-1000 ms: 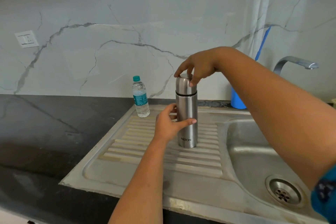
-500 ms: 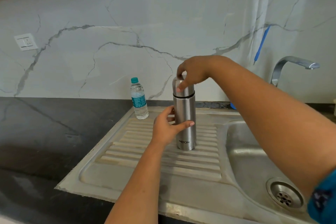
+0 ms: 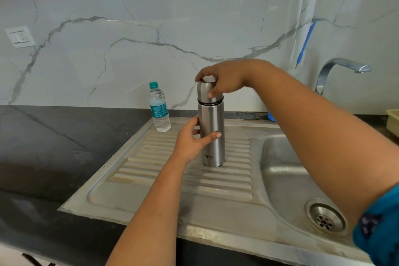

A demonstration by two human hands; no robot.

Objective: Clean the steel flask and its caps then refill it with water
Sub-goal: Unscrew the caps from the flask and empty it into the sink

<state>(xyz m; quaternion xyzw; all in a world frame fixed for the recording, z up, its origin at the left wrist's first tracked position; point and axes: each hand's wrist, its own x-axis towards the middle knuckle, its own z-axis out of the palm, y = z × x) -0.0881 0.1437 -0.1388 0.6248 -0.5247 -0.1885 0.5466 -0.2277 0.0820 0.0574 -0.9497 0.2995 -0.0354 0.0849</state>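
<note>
A tall steel flask [image 3: 212, 134] marked MILTON stands upright on the ribbed drainboard [image 3: 164, 179] of the steel sink. My left hand [image 3: 192, 138] grips the flask's body from the left, thumb across the front. My right hand [image 3: 222, 80] reaches in from the right and holds the steel outer cap [image 3: 206, 90] on top, fingers curled over it. A dark gap ring shows between cap and body. The inner cap is hidden.
A small plastic water bottle [image 3: 159, 108] with a teal lid stands at the drainboard's back left. The sink basin [image 3: 287, 170] with its drain [image 3: 325, 220] lies to the right, under a steel tap [image 3: 343, 67]. Black counter [image 3: 54, 147] spreads to the left. A blue object [image 3: 271, 115] stands behind my right arm.
My right hand has shifted its hold on the outer cap, the thumb now lower on its front. The flask and my left hand have stayed in place.
</note>
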